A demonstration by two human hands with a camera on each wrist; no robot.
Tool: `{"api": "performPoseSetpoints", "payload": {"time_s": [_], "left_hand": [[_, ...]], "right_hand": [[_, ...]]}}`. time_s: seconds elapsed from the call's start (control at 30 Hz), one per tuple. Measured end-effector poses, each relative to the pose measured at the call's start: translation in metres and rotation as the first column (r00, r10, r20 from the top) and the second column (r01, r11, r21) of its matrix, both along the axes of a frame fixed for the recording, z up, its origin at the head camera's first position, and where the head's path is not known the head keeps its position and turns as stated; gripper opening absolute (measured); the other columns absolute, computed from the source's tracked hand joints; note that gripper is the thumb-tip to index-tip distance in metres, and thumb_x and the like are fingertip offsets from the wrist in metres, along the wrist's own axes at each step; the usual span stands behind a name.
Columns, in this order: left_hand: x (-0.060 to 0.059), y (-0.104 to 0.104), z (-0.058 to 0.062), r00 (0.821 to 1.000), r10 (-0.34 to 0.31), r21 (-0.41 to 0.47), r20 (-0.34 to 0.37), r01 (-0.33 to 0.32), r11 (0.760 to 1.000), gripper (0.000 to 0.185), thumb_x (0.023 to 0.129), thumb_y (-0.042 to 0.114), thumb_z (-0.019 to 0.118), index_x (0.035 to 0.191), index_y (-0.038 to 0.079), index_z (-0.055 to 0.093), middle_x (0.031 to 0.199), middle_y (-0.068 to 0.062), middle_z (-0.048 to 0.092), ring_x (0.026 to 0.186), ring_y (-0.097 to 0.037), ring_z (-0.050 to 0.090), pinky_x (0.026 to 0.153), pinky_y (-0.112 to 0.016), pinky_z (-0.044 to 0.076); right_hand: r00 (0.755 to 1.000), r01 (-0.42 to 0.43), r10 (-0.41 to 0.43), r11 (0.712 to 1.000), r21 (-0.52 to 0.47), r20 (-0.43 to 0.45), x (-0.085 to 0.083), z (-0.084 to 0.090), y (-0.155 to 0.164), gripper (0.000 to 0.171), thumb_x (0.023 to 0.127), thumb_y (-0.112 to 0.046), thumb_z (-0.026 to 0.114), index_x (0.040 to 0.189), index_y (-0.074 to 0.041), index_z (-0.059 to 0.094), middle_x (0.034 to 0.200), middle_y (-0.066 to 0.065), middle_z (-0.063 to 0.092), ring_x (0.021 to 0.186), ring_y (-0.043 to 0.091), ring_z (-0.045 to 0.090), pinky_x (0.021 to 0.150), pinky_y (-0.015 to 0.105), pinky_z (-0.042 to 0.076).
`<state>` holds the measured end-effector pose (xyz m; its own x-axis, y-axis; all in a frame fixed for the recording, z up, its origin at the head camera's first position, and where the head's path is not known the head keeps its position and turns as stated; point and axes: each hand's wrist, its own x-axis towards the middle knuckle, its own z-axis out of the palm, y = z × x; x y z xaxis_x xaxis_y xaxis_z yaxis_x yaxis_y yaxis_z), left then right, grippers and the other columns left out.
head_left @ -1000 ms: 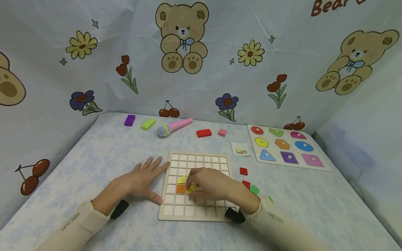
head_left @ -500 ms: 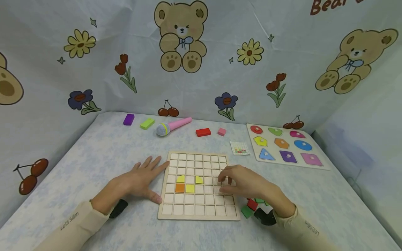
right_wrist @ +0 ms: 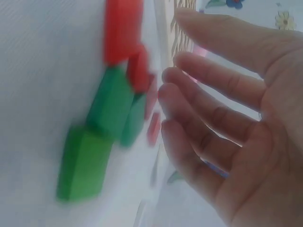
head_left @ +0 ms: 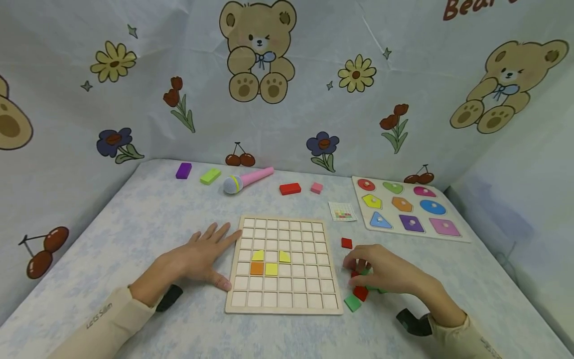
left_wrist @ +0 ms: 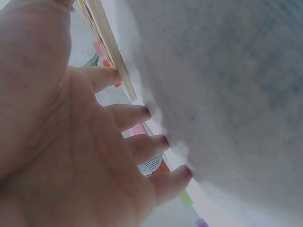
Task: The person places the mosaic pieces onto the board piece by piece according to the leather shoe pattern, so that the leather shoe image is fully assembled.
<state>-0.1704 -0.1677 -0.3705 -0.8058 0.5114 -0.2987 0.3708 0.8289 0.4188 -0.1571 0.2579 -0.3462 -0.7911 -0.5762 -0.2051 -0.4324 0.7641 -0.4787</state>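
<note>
A wooden grid board [head_left: 287,312] lies flat before me. My left hand [head_left: 197,262] is spread at its left side, index fingertip and thumb right at the edge. In the grid sit an orange square [head_left: 257,268], a yellow square [head_left: 271,269] and two yellow pieces with a slanted corner, one being this yellow piece [head_left: 284,257]. To the right of the board, my right hand [head_left: 385,269] hovers over a small pile of tiles, thumb and loosely bent fingers apart with nothing between them. The right wrist view shows red tiles [right_wrist: 124,30] and green tiles [right_wrist: 111,104] beside the fingers.
A small pattern card [head_left: 343,212] and a shape-puzzle board [head_left: 414,209] lie at the back right. Along the back are a pink toy microphone [head_left: 248,180], a red block [head_left: 290,189], a pink block [head_left: 316,188], a lime block [head_left: 210,176] and a purple block [head_left: 183,170].
My right hand has moved from the middle of the board rightward to the tile pile, uncovering the yellow pieces in the grid. My left hand stays at the board's left edge.
</note>
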Motion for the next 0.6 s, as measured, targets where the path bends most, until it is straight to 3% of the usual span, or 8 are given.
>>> {"api": "performPoseSetpoints", "payload": {"time_s": [0.4,0.6], "left_hand": [[0.003,0.001,0.002,1.000,0.000,0.018,-0.003,0.000,1.000,0.123,0.069,0.062,0.081,0.162,0.016,0.015,0.167,-0.023,0.005,0.152,-0.051,-0.001,0.115,-0.074,0.005],[0.003,0.002,0.002,1.000,0.000,0.015,-0.013,0.000,1.000,0.123,0.069,0.061,0.081,0.162,0.015,0.015,0.167,-0.024,0.005,0.152,-0.051,-0.001,0.115,-0.074,0.006]], "right_hand": [[0.987,0.119,-0.120,0.993,0.020,0.103,0.010,-0.006,0.039,0.031,0.080,-0.026,0.085,0.105,-0.016,0.068,0.096,-0.008,0.065,0.085,0.012,0.057,0.073,0.024,0.053],[0.988,0.117,-0.119,0.993,0.021,0.100,0.011,-0.010,0.043,0.030,0.081,-0.026,0.084,0.104,-0.017,0.068,0.094,-0.009,0.064,0.084,0.012,0.057,0.072,0.024,0.053]]}}
